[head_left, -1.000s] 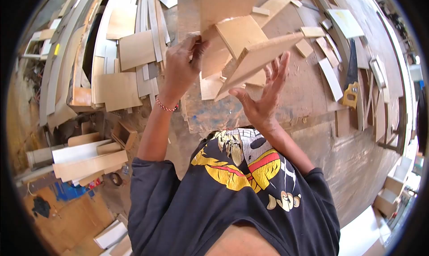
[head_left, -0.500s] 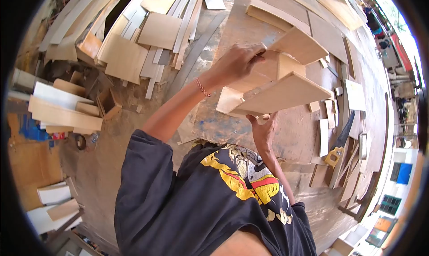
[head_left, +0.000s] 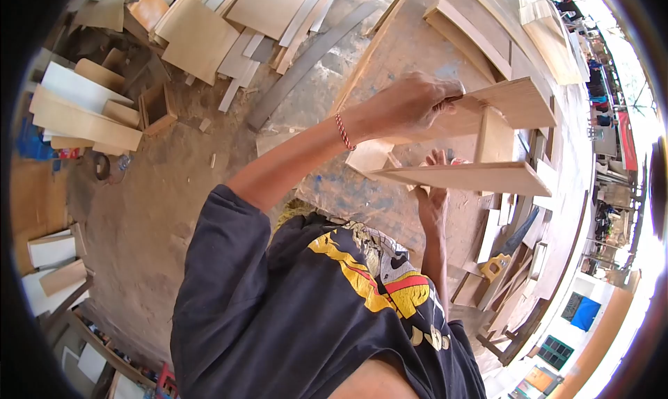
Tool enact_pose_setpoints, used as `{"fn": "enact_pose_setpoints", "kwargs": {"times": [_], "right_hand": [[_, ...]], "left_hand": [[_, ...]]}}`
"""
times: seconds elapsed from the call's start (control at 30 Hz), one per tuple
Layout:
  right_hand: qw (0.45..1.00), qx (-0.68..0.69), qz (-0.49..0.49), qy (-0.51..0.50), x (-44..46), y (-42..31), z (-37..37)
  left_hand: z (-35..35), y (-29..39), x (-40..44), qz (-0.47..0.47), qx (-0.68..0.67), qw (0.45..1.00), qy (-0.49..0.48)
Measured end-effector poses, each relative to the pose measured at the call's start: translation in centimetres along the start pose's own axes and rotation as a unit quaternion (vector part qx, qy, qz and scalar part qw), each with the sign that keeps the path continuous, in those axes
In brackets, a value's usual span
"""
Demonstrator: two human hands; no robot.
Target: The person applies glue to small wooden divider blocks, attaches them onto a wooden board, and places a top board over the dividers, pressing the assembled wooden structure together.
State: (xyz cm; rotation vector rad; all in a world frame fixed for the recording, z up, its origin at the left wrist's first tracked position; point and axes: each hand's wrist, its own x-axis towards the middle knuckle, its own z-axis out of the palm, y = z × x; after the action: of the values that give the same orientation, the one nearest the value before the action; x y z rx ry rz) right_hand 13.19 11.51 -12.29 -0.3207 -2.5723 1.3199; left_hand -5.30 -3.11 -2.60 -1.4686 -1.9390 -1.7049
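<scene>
My left hand, with a braided bracelet at the wrist, is closed on the edge of a pale wooden frame made of joined boards. The frame is held tilted above a worn work surface. A long plywood panel forms its side nearest me. My right hand is at this panel, which hides the middle of the hand. Spread fingers show past the panel's upper edge, and the thumb is just below it. Whether the right hand bears any weight cannot be seen.
A handsaw with a yellow handle lies right of the frame among wood offcuts. Boards and strips are stacked at the upper left. A small open wooden box sits on the floor, near a roll of tape.
My left hand and the wooden frame have shifted right in view, and the frame has turned. The right hand's fingers, earlier under the panel's lower edge, now show spread beyond it.
</scene>
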Motion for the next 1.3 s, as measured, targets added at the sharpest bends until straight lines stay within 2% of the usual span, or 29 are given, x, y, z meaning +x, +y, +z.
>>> {"fn": "enact_pose_setpoints", "kwargs": {"times": [0.03, 0.07, 0.1, 0.17, 0.23, 0.3, 0.37, 0.43, 0.47, 0.57, 0.6, 0.63, 0.67, 0.73, 0.8, 1.0, 1.07, 1.13, 1.27, 1.3], "right_hand": [[0.992, 0.125, 0.037, 0.002, 0.7, -0.1, -0.1], [0.988, 0.139, 0.034, -0.058, 1.4, -0.5, -0.7], [0.988, 0.140, 0.035, -0.060, 1.9, -1.4, -1.2], [0.990, 0.065, 0.063, -0.108, 2.5, -2.8, -2.1], [0.987, 0.057, 0.067, -0.134, 2.2, -1.6, -2.7], [0.980, -0.030, 0.027, -0.193, 1.9, -1.2, -3.5], [0.973, -0.030, 0.052, -0.222, 2.0, 0.1, -3.7], [0.977, 0.077, 0.127, -0.156, 2.8, 1.7, -3.1], [0.983, 0.095, 0.110, -0.109, 3.2, 2.6, -2.6], [0.984, 0.124, 0.094, -0.086, 5.3, 4.6, -1.2], [0.976, 0.162, 0.144, -0.034, 5.7, 4.7, -0.2], [0.975, 0.161, 0.146, -0.037, 6.4, 4.6, -0.4], [0.968, 0.000, 0.221, -0.119, 7.3, 4.5, -0.8], [0.995, -0.063, 0.067, -0.050, 6.9, 4.4, 0.9], [0.997, -0.068, 0.022, -0.020, 6.9, 3.9, 1.4], [0.996, 0.043, 0.070, -0.021, 7.6, 2.5, 2.7], [0.995, 0.059, 0.075, -0.024, 7.8, 2.3, 3.0], [0.994, 0.074, 0.079, -0.030, 8.0, 2.4, 3.3], [0.995, 0.056, 0.059, -0.051, 8.1, 2.7, 3.5], [0.997, 0.042, 0.045, -0.054, 8.2, 2.6, 3.6]], "left_hand": [[0.1, -0.1, 0.0, -0.004, 0.002, 1.000, 0.001], [0.2, -0.1, 0.0, -0.006, 0.005, 1.000, 0.002], [0.1, -0.1, 0.1, -0.009, 0.006, 1.000, 0.002], [0.2, 0.1, 0.1, -0.002, 0.011, 1.000, 0.012], [0.2, 0.3, 0.0, -0.012, 0.018, 1.000, -0.001], [0.4, 0.3, 0.0, -0.022, 0.024, 0.999, -0.014], [0.8, 0.3, -0.1, -0.016, 0.017, 1.000, -0.011], [0.8, 0.4, -0.1, -0.026, 0.022, 0.999, -0.023], [0.8, 0.5, -0.1, -0.034, 0.027, 0.998, -0.035], [1.0, 0.5, -0.3, -0.024, 0.014, 0.999, -0.033], [1.0, 0.6, -0.2, -0.027, 0.013, 0.999, -0.032], [0.9, 0.7, -0.2, -0.023, 0.008, 0.999, -0.032], [0.9, 0.8, -0.2, -0.020, 0.002, 0.999, -0.032], [1.1, 0.9, -0.3, -0.031, -0.003, 0.999, -0.031], [1.2, 1.0, -0.5, -0.044, -0.007, 0.999, -0.030], [0.8, 1.4, -1.7, -0.093, 0.008, 0.995, -0.023], [0.7, 1.7, -2.8, -0.087, 0.000, 0.976, 0.198], [0.3, 1.5, -6.7, -0.131, 0.013, 0.963, 0.236], [3.0, 2.5, -16.3, -0.324, 0.064, 0.925, 0.190], [3.8, 3.2, -17.3, -0.327, 0.064, 0.922, 0.195]]}}
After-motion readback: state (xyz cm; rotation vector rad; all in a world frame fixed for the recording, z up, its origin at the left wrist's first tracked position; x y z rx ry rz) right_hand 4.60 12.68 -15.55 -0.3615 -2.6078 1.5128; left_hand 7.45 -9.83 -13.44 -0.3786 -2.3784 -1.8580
